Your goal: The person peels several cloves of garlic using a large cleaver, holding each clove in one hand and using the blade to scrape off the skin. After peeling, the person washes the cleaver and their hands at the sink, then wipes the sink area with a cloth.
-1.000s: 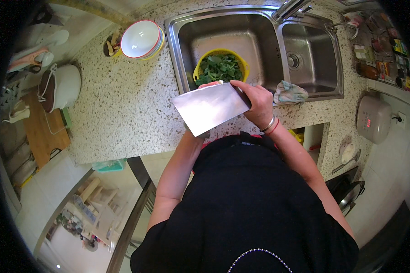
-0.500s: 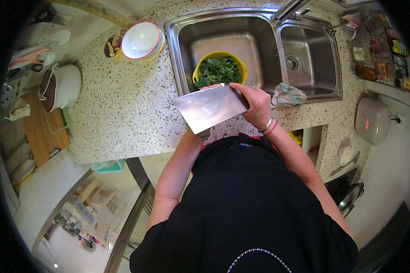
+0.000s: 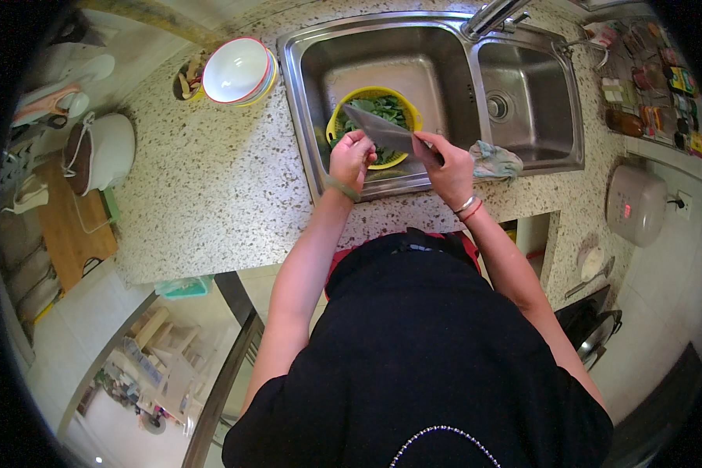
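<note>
My right hand grips a cleaver by its handle, with the broad metal blade tilted over the sink and pointing up and left. Close to the blade's lower edge is my left hand, its fingers curled and pinched together. Whatever those fingers hold is too small to name. Below the blade, a yellow colander of green leaves stands in the larger left basin of the steel sink. The blade and my left hand hide part of the leaves.
A bowl stack stands left of the sink, beside a small container. A crumpled cloth lies on the sink's front rim, right of my right hand. The faucet rises at the back. Farther left is a white pot-like appliance.
The cleaver has turned from showing its broad flat side to a steeper angle and moved up over the colander. My left hand has come out from behind the blade.
</note>
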Tool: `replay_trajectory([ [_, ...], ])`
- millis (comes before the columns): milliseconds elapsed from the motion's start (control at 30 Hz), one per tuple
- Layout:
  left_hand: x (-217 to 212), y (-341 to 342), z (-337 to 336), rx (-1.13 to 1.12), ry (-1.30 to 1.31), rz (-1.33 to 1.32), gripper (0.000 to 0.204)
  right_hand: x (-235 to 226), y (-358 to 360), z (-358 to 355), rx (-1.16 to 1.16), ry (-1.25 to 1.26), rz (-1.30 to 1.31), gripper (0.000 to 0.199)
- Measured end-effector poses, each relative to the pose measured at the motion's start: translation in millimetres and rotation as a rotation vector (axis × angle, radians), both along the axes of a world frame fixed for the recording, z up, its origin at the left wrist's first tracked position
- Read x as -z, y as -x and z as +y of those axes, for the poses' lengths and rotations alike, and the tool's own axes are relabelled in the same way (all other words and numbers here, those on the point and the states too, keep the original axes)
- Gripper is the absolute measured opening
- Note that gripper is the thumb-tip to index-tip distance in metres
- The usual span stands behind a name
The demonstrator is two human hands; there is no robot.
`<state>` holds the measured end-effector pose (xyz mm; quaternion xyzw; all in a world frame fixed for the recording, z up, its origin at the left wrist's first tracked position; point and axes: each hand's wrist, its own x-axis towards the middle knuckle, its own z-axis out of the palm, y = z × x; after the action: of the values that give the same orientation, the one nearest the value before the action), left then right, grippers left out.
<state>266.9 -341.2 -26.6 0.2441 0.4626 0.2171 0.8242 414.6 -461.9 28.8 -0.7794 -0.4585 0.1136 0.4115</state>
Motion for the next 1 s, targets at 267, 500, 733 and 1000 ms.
replay_trajectory([
  [267,-0.4,-5.8,18.4,0.047,0.136,-0.019,0.028,-6.9,-11.2,-1.9,0.055,0.109,0.057,0.019],
  [500,-20.3,4.8,13.8,0.174,0.065,-0.102,0.03,-11.0,0.5,-1.1,0.047,0.148,0.136,0.02],
  [733,-73.1,7.8,-1.0,0.212,-0.043,-0.186,0.028,-33.9,12.6,7.0,-0.049,-0.068,0.129,0.026],
  [1000,-106.6,11.6,-16.3,0.242,-0.296,-0.296,0.056,-60.2,11.9,7.1,-0.199,-0.108,-0.103,0.045],
])
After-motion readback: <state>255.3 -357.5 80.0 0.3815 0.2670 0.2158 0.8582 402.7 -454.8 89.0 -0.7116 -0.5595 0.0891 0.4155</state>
